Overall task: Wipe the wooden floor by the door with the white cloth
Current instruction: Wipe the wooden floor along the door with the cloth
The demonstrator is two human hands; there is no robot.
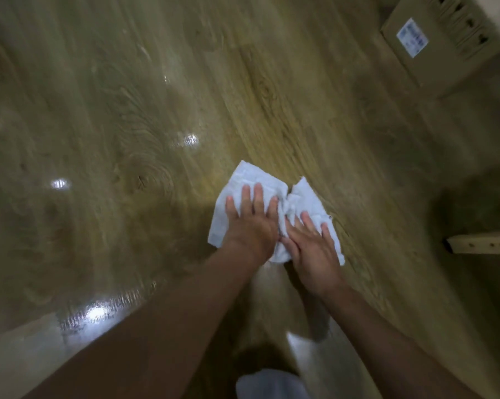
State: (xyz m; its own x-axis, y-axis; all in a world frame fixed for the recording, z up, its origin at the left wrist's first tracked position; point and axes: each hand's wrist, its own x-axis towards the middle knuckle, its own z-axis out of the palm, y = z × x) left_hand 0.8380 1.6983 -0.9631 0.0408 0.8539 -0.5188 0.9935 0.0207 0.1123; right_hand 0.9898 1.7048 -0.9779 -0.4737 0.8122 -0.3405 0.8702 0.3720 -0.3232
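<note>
Head view, looking steeply down on a floor (185, 96) of wood-grain planks, sharp near the middle and smeared toward the edges. Just below the middle, a white cloth (295, 201) lying on the floor, spread wide, bunched into a crumpled ridge down its centre, with ragged edges showing at the far side and at the right. On the cloth's left half, the left hand (250, 223), palm down, fingers straight and slightly spread, pressing flat, gripping nothing. On the right half, the right hand (312, 249), likewise palm down, fingers straight and fanned, pressing flat with no curl round the fabric. Both hands side by side, close together, the ridge rising between them. Bare forearms (162, 326) reaching in from the lower edge, the left from lower left, the right from lower right. Bright glints (59, 183) of light scattered over the left part of the floor. At top right, well apart from the cloth, a brown box (433, 67) with a white and blue label (412, 37), print too blurred to read. At the right edge, a pale strip (482, 244) with a row of small dark holes. Along the lower left, a paler band (18, 355); cannot tell what. At the bottom edge, between the forearms, a blurred white shape (267, 384); cannot tell what either
</note>
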